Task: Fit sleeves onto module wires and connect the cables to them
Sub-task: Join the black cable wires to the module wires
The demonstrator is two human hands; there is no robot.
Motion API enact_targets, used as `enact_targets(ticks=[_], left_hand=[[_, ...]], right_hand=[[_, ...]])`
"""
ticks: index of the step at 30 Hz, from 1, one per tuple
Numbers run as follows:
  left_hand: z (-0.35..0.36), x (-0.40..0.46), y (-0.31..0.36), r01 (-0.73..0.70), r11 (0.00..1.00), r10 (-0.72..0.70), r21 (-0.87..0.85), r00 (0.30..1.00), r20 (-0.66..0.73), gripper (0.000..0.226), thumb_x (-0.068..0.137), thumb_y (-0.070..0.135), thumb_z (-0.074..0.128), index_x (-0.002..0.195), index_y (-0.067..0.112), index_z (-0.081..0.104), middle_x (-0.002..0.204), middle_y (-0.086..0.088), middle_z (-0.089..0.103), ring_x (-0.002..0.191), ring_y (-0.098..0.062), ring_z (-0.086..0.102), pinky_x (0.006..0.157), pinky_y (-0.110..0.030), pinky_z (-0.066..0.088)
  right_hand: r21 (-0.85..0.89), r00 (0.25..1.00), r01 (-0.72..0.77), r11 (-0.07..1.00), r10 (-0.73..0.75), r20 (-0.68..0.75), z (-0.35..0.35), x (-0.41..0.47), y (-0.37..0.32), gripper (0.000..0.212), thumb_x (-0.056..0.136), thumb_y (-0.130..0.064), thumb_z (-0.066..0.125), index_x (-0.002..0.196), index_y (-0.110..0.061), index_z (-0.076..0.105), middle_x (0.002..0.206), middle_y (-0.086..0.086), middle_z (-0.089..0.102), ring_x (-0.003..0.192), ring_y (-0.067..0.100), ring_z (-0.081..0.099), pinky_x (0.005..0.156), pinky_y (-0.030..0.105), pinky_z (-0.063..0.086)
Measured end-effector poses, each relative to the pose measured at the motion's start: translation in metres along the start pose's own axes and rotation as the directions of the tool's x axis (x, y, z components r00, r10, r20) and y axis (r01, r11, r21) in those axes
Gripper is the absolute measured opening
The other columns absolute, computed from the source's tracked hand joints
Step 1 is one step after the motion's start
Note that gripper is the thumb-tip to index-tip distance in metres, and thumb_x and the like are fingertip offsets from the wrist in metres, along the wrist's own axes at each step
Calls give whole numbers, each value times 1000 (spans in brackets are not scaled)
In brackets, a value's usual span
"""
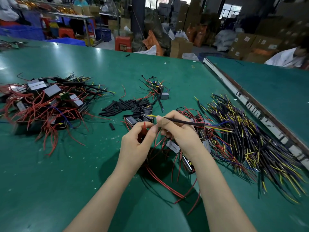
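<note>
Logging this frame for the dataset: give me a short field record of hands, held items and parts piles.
left hand: pinches a red wire
right hand: grips a black cable, its yellow and blue ends pointing right
sleeves: loose black pile on the table, beyond the hands
cable stock: big heap right of the hands
modules with red wires: tangled heap at far left
surface: green table
join state: wire and cable ends close together; contact cannot be told
</note>
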State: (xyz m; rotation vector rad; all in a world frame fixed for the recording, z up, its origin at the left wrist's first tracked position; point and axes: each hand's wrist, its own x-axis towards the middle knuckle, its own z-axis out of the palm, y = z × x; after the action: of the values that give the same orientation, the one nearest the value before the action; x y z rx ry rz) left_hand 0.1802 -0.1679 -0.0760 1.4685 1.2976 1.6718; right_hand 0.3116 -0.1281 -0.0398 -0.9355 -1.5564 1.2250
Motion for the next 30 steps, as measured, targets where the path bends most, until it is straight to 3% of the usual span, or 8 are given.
enact_targets(ticks=[4,7,10,14,18,21,26,30], left_hand=[[-1,0,-1,-20,1000,19,-20,1000,-21,16,80,50,57,91,41,64,81,1,64,77,-24,61,76,-42,51],[0,0,-1,-24,999,23,-42,999,-24,17,81,50,56,91,39,64,76,-6,60,68,-18,52,69,-40,48],[1,1,2,6,987,-8,-159,1000,-16,14,86,41,55,87,32,65,73,12,62,68,-3,53,66,-22,45],[-3,2,3,30,983,-38,-182,998,-46,14,89,23,60,76,23,65,63,16,62,59,3,53,61,-12,42],[-5,4,4,64,979,-78,-194,995,-64,23,93,16,59,72,23,65,61,16,62,55,4,50,57,-9,41],[-6,6,4,99,971,-122,-218,988,-95,23,94,19,58,72,25,66,61,14,52,56,-2,42,55,-12,38],[-5,6,5,108,971,-123,-214,990,-62,22,95,22,55,74,20,60,57,14,43,57,-6,37,54,-13,34],[-7,8,5,117,960,-141,-255,987,-79,19,95,20,55,77,20,62,58,11,47,55,-2,39,54,-11,36]], right_hand=[[-73,998,49,996,-45,51,0,-1,0,23,88,-29,67,66,-30,63,64,-10,62,61,3,58,56,12,44],[-86,995,72,994,-65,80,-2,-2,-2,22,90,-29,65,68,-31,64,68,-9,66,63,4,59,62,15,48],[-121,990,70,990,-54,130,-1,-3,-2,19,87,-42,64,72,-31,66,72,-7,69,66,9,62,68,24,50],[-155,986,41,987,-15,165,3,-3,3,29,82,-56,61,75,-29,68,74,-4,69,67,11,63,69,26,51],[-217,990,-18,976,48,134,4,-4,4,47,82,-71,44,80,-33,72,76,-9,71,71,6,64,74,28,49],[-63,995,-73,995,78,69,4,-4,0,60,82,-63,44,85,-9,69,66,-3,68,60,9,62,62,18,48],[28,999,-35,999,35,-10,11,-1,-1,45,82,-56,52,63,-21,74,59,3,68,55,14,61,63,32,51],[-38,998,9,999,-12,-55,15,2,3,44,85,-63,52,68,-29,74,66,2,71,55,11,61,58,18,46]])
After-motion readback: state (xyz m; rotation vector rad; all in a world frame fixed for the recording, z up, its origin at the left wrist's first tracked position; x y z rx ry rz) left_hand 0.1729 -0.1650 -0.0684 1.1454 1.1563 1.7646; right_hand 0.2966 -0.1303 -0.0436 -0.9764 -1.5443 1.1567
